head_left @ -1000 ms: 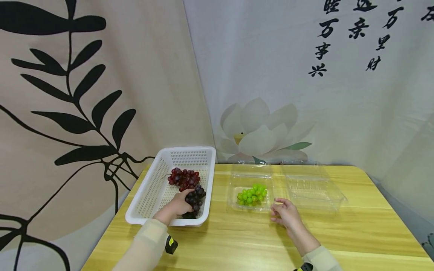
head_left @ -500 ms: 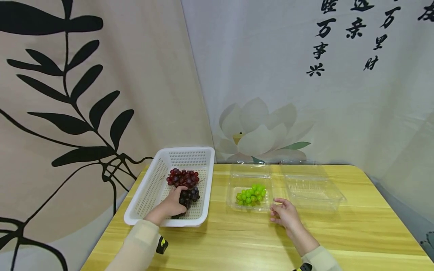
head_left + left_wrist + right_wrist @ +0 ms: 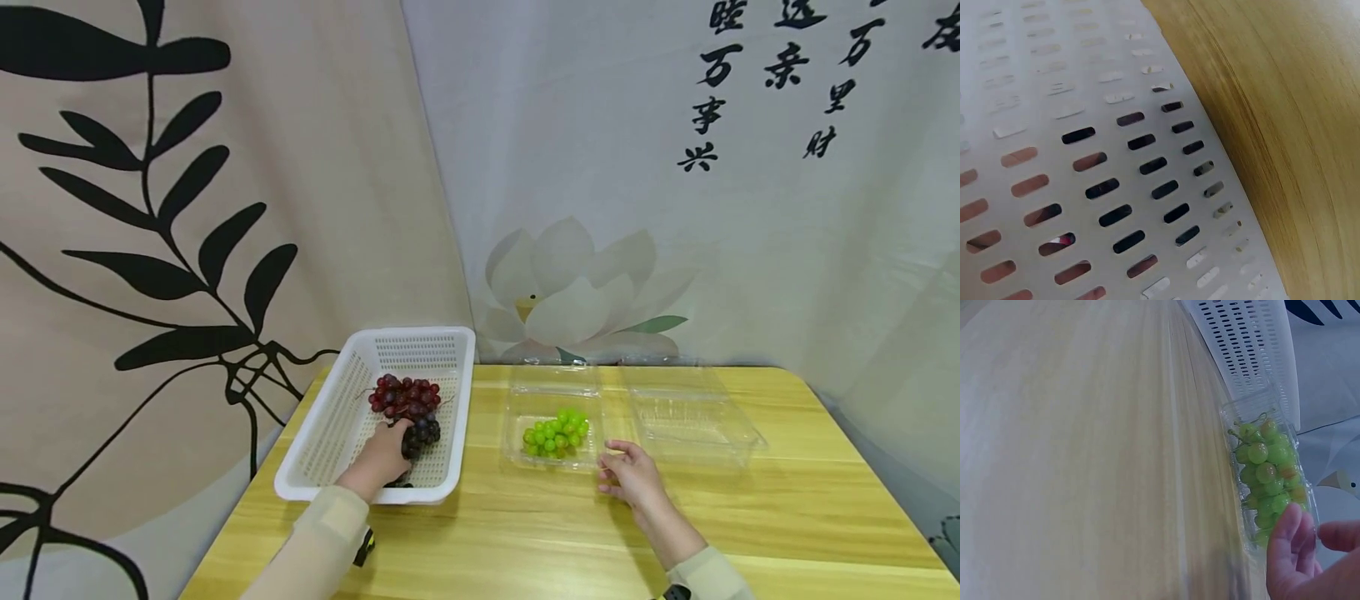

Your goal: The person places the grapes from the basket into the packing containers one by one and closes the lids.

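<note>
Inside the white basket point(image 3: 300, 467), my left hand point(image 3: 380, 457) grips a bunch of dark grapes point(image 3: 424, 433), partly covering it. Just behind lies a bunch of red grapes point(image 3: 405, 395). In the left wrist view the basket's slotted wall point(image 3: 1104, 200) hides most of the hand and the fruit. My right hand point(image 3: 633, 477) is at the near right corner of a clear plastic box point(image 3: 555, 379), its fingers loosely bent and apart from the thumb. A bunch of green grapes point(image 3: 1266, 469) lies in that box.
A second clear plastic box point(image 3: 690, 417), lid raised, stands to the right of the first. All of it rests on a wooden table point(image 3: 525, 542). A printed curtain point(image 3: 585, 167) hangs right behind the table's back edge.
The dark grapes have shifted left and slightly back in the basket with my left hand, which has since turned a little over them. My right hand has stayed in place.
</note>
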